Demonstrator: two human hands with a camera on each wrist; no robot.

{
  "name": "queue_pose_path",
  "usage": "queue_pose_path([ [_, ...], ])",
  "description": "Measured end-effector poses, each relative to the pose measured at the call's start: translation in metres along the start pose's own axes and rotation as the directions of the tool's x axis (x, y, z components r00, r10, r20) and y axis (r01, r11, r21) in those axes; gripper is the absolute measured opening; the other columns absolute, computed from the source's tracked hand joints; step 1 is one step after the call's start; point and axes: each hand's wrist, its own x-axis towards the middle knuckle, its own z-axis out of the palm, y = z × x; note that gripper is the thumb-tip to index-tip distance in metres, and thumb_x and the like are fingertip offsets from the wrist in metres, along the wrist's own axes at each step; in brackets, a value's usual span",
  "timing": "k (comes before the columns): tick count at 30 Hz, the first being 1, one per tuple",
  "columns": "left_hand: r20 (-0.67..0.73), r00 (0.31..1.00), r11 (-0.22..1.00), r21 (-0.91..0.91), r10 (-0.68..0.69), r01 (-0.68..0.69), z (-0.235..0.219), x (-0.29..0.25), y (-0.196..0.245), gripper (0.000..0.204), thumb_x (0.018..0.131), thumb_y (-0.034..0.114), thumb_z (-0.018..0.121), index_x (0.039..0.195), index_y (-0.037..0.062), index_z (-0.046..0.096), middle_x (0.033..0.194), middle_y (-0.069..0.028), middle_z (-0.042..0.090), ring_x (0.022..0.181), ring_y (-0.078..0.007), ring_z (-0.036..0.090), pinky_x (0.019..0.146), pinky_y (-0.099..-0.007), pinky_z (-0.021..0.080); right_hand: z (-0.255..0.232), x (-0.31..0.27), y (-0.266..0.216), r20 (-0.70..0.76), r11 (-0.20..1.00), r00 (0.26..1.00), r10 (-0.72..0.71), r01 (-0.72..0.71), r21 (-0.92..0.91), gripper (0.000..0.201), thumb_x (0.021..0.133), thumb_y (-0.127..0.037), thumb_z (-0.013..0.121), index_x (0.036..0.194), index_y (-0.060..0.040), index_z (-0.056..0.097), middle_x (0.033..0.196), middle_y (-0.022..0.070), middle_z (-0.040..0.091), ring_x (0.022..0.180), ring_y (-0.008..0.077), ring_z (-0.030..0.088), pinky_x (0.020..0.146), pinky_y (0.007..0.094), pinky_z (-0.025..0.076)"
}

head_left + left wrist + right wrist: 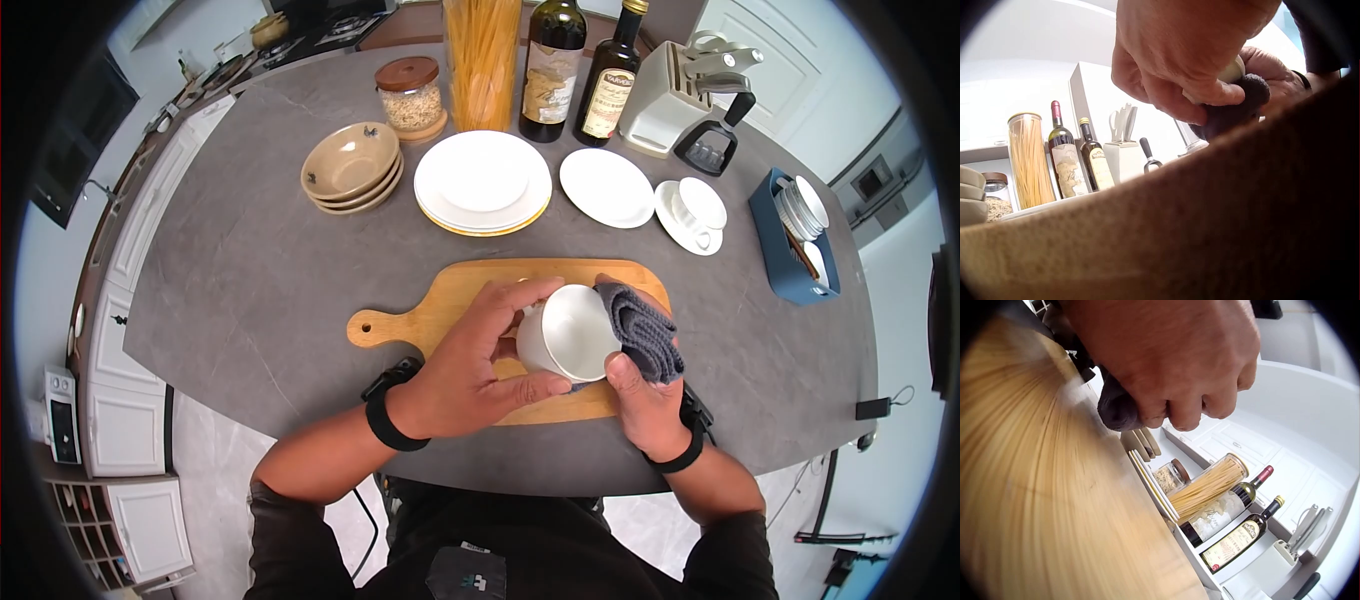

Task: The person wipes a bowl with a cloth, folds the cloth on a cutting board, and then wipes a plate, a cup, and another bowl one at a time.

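Note:
A white cup (pixel 572 335) is tilted with its mouth up and to the right, above the wooden cutting board (pixel 455 290). My left hand (pixel 480 365) grips the cup's left side, thumb along its lower edge and fingers behind. On the right, my right hand (pixel 645 400) holds a folded dark grey cloth (pixel 645 332) against the cup, its thumb near the rim. In the left wrist view my left hand (pixel 1179 56) curls beside the cloth (pixel 1241 106). In the right wrist view my right hand (pixel 1172 356) holds the cloth (pixel 1116 406); the cup is hidden there.
Behind the board stand stacked tan bowls (pixel 350 165), white plates (pixel 483 185), an oval plate (pixel 607 188) and a cup on a saucer (pixel 690 238). Farther back are jars, two bottles (pixel 550 75) and a knife block (pixel 660 100). A blue basket (pixel 785 250) holds dishes at right.

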Motion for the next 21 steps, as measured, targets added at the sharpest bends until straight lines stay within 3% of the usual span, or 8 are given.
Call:
queue_pose_path([
  [7, -0.056, 0.995, 0.985, 0.156, 0.083, -0.074, -0.003, 0.000, 0.004, 0.102, 0.088, 0.025, 0.095, 0.167, 0.0070, 0.032, 0.151, -0.0157, 0.047, 0.141, -0.0275, 0.054, 0.115, -0.0441, 0.053, 0.006, 0.001, 0.001, -0.009, 0.995, 0.999, -0.045, 0.044, -0.088, 0.067, 0.103, -0.014, 0.078, 0.158, 0.0045, 0.044, 0.162, 0.0196, 0.054, 0.147, 0.0255, 0.055, 0.125, 0.0420, 0.041],
  [9, -0.102, 0.994, 0.999, 0.006, 0.033, -0.032, -0.001, 0.000, 0.008, 0.107, 0.083, 0.014, 0.098, 0.166, 0.0056, 0.030, 0.159, -0.0147, 0.047, 0.146, -0.0269, 0.052, 0.123, -0.0443, 0.041, 0.006, 0.000, 0.001, -0.004, 0.992, 0.999, -0.033, 0.032, -0.119, 0.066, 0.103, -0.012, 0.078, 0.157, 0.0046, 0.044, 0.162, 0.0197, 0.054, 0.147, 0.0254, 0.055, 0.125, 0.0415, 0.041],
  [15, 0.028, 1.000, 1.000, 0.030, 0.009, -0.010, -0.012, 0.000, 0.007, 0.104, 0.075, 0.016, 0.104, 0.156, 0.0039, 0.041, 0.157, -0.0141, 0.053, 0.146, -0.0249, 0.053, 0.122, -0.0419, 0.042, 0.004, -0.004, 0.005, 0.030, 0.987, 0.999, -0.016, 0.020, -0.160, 0.068, 0.102, -0.014, 0.079, 0.157, 0.0054, 0.045, 0.160, 0.0194, 0.056, 0.143, 0.0244, 0.057, 0.123, 0.0406, 0.044],
  [17, 0.029, 0.999, 0.999, 0.035, -0.016, 0.015, -0.011, -0.001, 0.007, 0.100, 0.075, 0.020, 0.104, 0.154, 0.0037, 0.044, 0.156, -0.0144, 0.054, 0.144, -0.0261, 0.054, 0.122, -0.0422, 0.043, 0.001, -0.004, 0.006, 0.046, 1.000, 0.999, -0.020, 0.020, 0.010, 0.066, 0.109, -0.030, 0.072, 0.157, 0.0056, 0.046, 0.159, 0.0183, 0.057, 0.141, 0.0243, 0.058, 0.120, 0.0401, 0.046],
  [18, 0.030, 0.999, 0.998, 0.040, -0.040, 0.039, -0.011, -0.002, 0.007, 0.097, 0.075, 0.023, 0.104, 0.152, 0.0035, 0.048, 0.156, -0.0148, 0.055, 0.143, -0.0274, 0.056, 0.121, -0.0425, 0.043, 0.001, -0.003, 0.006, 0.046, 1.000, 0.999, -0.021, 0.020, 0.010, 0.066, 0.109, -0.030, 0.072, 0.157, 0.0056, 0.046, 0.159, 0.0183, 0.057, 0.141, 0.0243, 0.058, 0.120, 0.0401, 0.046],
  [19, 0.031, 0.999, 0.998, 0.041, -0.041, 0.040, -0.011, 0.000, 0.009, 0.097, 0.075, 0.023, 0.104, 0.152, 0.0035, 0.048, 0.156, -0.0148, 0.055, 0.143, -0.0274, 0.056, 0.121, -0.0425, 0.043, 0.002, 0.000, 0.004, 0.056, 0.986, 0.996, 0.070, -0.078, 0.149, 0.065, 0.111, -0.039, 0.065, 0.155, 0.0057, 0.049, 0.156, 0.0175, 0.059, 0.139, 0.0236, 0.060, 0.119, 0.0390, 0.047],
  [20, 0.077, 0.995, 0.962, 0.258, 0.069, -0.087, -0.012, 0.003, 0.013, 0.094, 0.078, 0.032, 0.101, 0.151, 0.0023, 0.050, 0.153, -0.0177, 0.056, 0.141, -0.0304, 0.057, 0.119, -0.0432, 0.046, 0.002, 0.002, 0.003, 0.077, 0.943, 0.984, 0.158, -0.173, 0.283, 0.066, 0.114, -0.047, 0.058, 0.154, 0.0059, 0.051, 0.152, 0.0168, 0.062, 0.136, 0.0228, 0.062, 0.117, 0.0379, 0.049],
  [21, 0.147, 0.975, 0.865, 0.454, 0.166, -0.216, -0.011, 0.005, 0.016, 0.091, 0.082, 0.040, 0.098, 0.150, 0.0010, 0.052, 0.151, -0.0205, 0.056, 0.138, -0.0333, 0.058, 0.117, -0.0439, 0.048, 0.001, 0.003, 0.002, 0.075, 0.944, 0.985, 0.158, -0.172, 0.283, 0.066, 0.114, -0.047, 0.058, 0.154, 0.0059, 0.051, 0.152, 0.0168, 0.062, 0.136, 0.0228, 0.062, 0.117, 0.0379, 0.049],
])
